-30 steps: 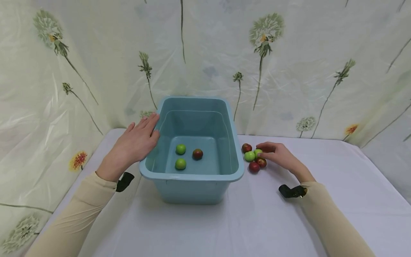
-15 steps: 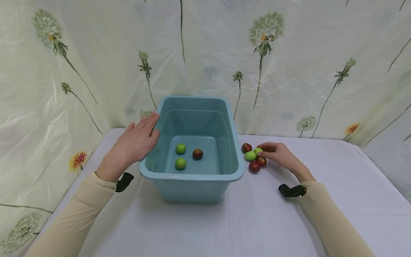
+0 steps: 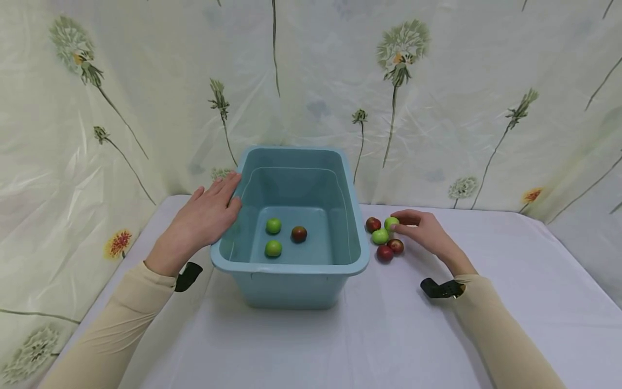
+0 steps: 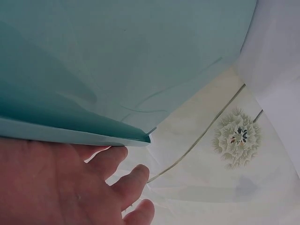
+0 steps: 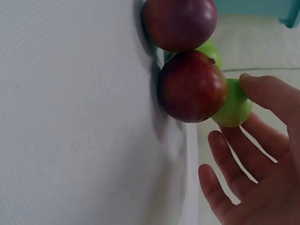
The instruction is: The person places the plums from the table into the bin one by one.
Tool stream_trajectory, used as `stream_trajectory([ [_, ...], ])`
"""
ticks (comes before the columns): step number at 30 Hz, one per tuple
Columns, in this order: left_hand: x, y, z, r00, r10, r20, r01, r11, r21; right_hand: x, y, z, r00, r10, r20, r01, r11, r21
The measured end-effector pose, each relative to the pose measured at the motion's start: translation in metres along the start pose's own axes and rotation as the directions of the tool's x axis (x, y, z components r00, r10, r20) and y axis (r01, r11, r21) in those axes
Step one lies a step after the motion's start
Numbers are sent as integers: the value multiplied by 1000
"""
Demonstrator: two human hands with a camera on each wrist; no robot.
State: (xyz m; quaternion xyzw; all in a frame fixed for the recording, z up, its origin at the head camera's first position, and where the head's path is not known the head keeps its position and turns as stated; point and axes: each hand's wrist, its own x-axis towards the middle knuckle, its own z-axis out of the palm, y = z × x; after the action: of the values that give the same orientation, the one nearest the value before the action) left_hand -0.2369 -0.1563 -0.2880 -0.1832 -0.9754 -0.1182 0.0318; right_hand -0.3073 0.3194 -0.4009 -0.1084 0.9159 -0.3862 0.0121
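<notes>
My right hand (image 3: pixel 421 232) pinches a green apple (image 3: pixel 391 223) between thumb and fingers, at the back of a small group right of the blue tub (image 3: pixel 291 268). In the right wrist view that green apple (image 5: pixel 233 105) shows partly behind a dark red apple (image 5: pixel 193 86). Beside it on the cloth lie another green apple (image 3: pixel 380 236) and several red ones, such as the front red apple (image 3: pixel 385 254). My left hand (image 3: pixel 204 216) rests with extended fingers on the tub's left rim. From the left wrist view, the fingers (image 4: pixel 133 183) lie under the rim's edge.
Inside the tub lie two green apples, one nearer the front (image 3: pixel 273 248), and a dark red apple (image 3: pixel 298 234). A white cloth (image 3: pixel 389 335) covers the table. Behind it hangs a flower-printed curtain (image 3: pixel 311 81).
My right hand has risen slightly, and the green apple in it has shifted up and away from the other green one. The left hand and tub stay put.
</notes>
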Motion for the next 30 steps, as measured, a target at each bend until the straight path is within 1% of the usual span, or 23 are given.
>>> stream_trajectory([
  [3,0,0,-1,1000,-18,3,18,999,-27,0,-4,-1,999,-3,-34,3,1000,13],
  [8,0,0,-1,999,-34,11,34,999,-26,-1,-10,-1,997,-15,-73,18,999,27],
  [15,1,0,-2,1000,-8,13,8,1000,16,-3,-22,2,992,-9,-124,22,994,104],
  [20,2,0,-4,1000,-7,25,6,1000,25,-3,-30,3,988,-41,-148,59,991,122],
  [26,3,1,-4,999,-29,45,29,1000,-5,-4,-39,4,982,-33,-185,64,984,165],
  [30,3,0,-3,998,-32,45,32,999,-16,-5,-46,6,974,-42,-223,87,977,195],
])
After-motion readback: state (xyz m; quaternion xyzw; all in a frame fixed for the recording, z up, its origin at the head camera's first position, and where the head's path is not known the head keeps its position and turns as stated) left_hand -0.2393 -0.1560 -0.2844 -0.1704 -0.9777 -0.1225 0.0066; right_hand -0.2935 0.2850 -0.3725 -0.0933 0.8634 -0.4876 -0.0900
